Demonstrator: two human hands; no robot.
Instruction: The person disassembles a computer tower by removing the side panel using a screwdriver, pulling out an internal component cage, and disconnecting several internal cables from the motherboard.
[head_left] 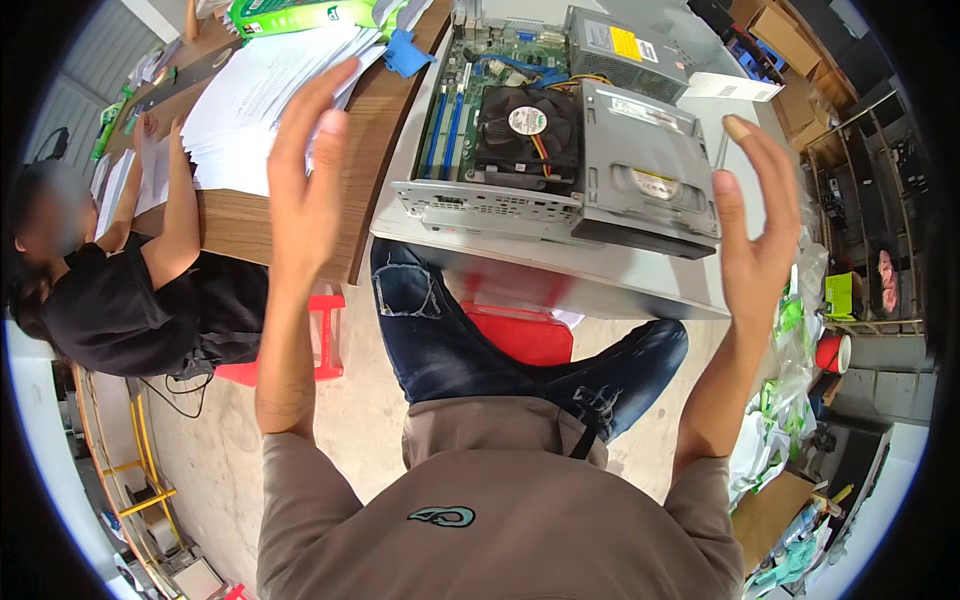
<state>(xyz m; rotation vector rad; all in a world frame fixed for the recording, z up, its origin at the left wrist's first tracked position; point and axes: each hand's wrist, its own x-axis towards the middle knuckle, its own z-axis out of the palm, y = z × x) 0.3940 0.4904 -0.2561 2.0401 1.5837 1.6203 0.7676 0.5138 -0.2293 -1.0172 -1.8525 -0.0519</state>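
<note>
An opened desktop computer (420, 192) lies on the white table in front of me, its inside facing up. A black cooling fan (528, 135) sits in its middle, a silver optical drive (640, 150) at its right front and a metal power supply (625, 55) at the back right. My left hand (308, 180) is raised, fingers apart and empty, left of the computer and in front of a stack of printed papers. My right hand (757, 220) is up beside the optical drive's right edge, thumb and fingers spread; I see no object gripped in it.
A brown wooden table (235, 225) adjoins on the left, bearing the paper stack (255, 110) and a green package (295, 15). Another person (130, 290) sits there handling papers. A red stool (515, 335) stands under my table. Shelving (870, 180) and plastic bags line the right side.
</note>
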